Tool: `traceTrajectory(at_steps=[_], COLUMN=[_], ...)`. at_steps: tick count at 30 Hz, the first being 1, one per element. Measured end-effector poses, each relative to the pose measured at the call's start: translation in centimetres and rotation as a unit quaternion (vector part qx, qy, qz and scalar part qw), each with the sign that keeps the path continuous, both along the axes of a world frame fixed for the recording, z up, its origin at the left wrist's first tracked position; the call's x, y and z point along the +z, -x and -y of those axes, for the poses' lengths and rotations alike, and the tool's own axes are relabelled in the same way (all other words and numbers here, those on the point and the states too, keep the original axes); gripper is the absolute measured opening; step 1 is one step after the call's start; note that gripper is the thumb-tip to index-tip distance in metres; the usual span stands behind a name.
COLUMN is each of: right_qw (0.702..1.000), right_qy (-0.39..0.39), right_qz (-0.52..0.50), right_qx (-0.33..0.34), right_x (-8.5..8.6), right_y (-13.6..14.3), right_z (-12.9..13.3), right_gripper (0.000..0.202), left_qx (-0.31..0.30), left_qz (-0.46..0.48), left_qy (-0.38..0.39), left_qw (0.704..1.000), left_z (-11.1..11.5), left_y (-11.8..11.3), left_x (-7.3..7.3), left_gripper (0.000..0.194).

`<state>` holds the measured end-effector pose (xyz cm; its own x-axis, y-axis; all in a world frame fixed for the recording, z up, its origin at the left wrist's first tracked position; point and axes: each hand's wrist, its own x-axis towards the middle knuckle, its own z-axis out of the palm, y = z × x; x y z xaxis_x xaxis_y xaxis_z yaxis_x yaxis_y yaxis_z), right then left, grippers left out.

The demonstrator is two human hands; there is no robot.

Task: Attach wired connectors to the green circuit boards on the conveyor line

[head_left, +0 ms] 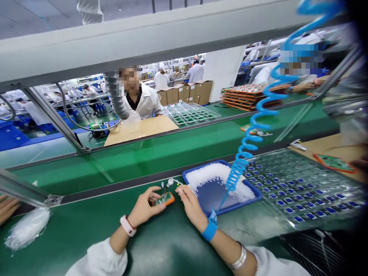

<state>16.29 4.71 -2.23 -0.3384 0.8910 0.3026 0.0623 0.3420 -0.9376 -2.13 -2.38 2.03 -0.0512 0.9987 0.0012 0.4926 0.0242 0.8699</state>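
My left hand (145, 207) is closed around a small green circuit board with an orange frame (168, 198), held just above the green worktop (161, 245). Small white connector parts (170, 182) with thin leads stand out just beyond the board, between my two hands. The fingers of my right hand (189, 201) are pressed together to the right of the board; whatever is at their tips is too small to name. A blue band with a coiled blue cord (209, 229) circles my right wrist. Right of that hand lies a blue tray (211, 197) holding many small white pieces.
Clear trays of dark blue-faced parts (309, 191) lie at the right. A plastic bag (28, 228) and another person's hand (8, 209) are at the left. A green conveyor (161, 147) crosses ahead; a person in white (143, 101) sits beyond. The coiled blue cord (253, 134) hangs over the tray.
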Motion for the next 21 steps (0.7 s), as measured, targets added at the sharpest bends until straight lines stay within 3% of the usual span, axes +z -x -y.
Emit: traceTrajectory(at_steps=[2,4,6,9,13,15,18,21], right_qw=[1.0,1.0,1.0,1.0,1.0,1.0,0.999,0.999], right_qy=[-0.001,-0.006,-0.012,-0.018,0.003,0.023,0.039,0.04], right_qz=[-0.004,-0.006,-0.005,0.001,0.011,0.013,0.018,0.022], right_qx=[-0.007,-0.012,-0.019,-0.017,-0.003,-0.001,0.002,0.009], right_x=[-0.2,-0.5,-0.6,-0.3,0.0,-0.1,-0.3,-0.2], right_y=[-0.1,-0.2,-0.2,-0.3,-0.2,-0.1,-0.3,-0.4], right_z=[0.0,-0.1,-0.1,0.1,0.3,0.3,0.3,0.3], right_gripper=[0.034,0.032,0.031,0.032,0.032,0.031,0.031,0.032], left_qx=[0.075,0.157,0.218,0.251,0.216,0.202,0.198,0.146], left_qz=[0.122,0.182,0.172,0.045,-0.157,-0.212,-0.22,-0.189], left_qy=[0.0,-0.052,-0.126,-0.188,-0.152,-0.163,-0.207,-0.244], left_qw=[0.99,0.969,0.952,0.948,0.952,0.942,0.932,0.94], left_z=[-2.9,-6.6,-10.1,-13.0,-12.5,-11.7,-10.8,-9.9], left_y=[1.6,3.2,4.6,6.3,8.1,8.5,7.5,4.8], left_x=[0.4,0.9,1.1,0.3,-2.4,-2.7,-0.9,2.7], left_gripper=[0.055,0.058,0.064,0.064,0.061,0.051,0.019,0.032])
